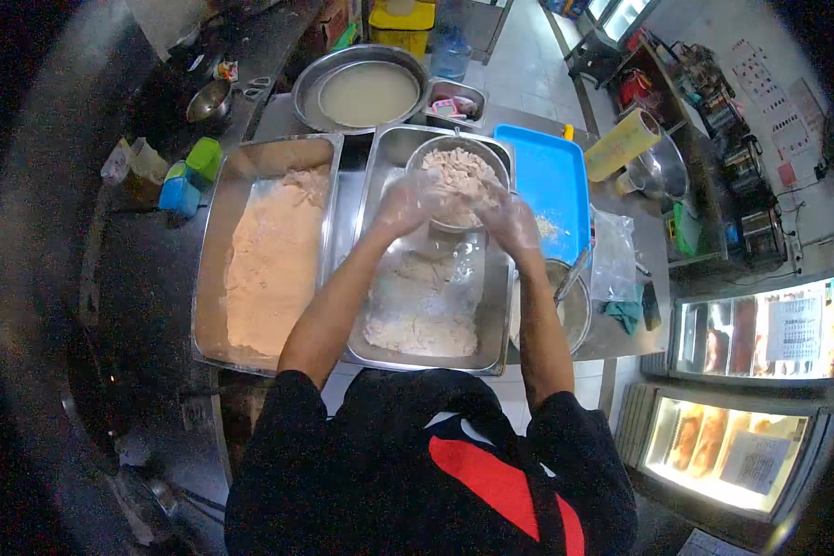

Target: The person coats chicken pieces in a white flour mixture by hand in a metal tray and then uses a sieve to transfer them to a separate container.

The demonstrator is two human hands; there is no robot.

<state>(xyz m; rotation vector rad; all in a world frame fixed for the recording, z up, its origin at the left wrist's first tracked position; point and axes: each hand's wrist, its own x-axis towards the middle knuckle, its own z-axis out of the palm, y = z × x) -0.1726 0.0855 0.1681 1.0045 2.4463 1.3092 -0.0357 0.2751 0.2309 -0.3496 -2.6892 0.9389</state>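
Both my hands wear clear plastic gloves. They meet at a round metal bowl or strainer (414, 167) heaped with flour-coated pieces (462, 167), probably meat. My left hand (406, 206) reaches over its left side, and my right hand (513, 221) over its right side. Fingertips touch the coated pieces, but blur hides whether they grip pieces or the rim. The bowl sits at the far end of a deep stainless steel pan (361, 292). Loose flour (424, 337) coats the near part of that pan's floor.
Left stands another steel pan (205, 306) with a bed of flour (271, 271). Behind is a wide basin (302, 97) of cloudy liquid (368, 94). A blue tray (549, 167) with crumbs, a metal pot (584, 326), a plastic bag (611, 254) and a film roll (618, 146) lie right.
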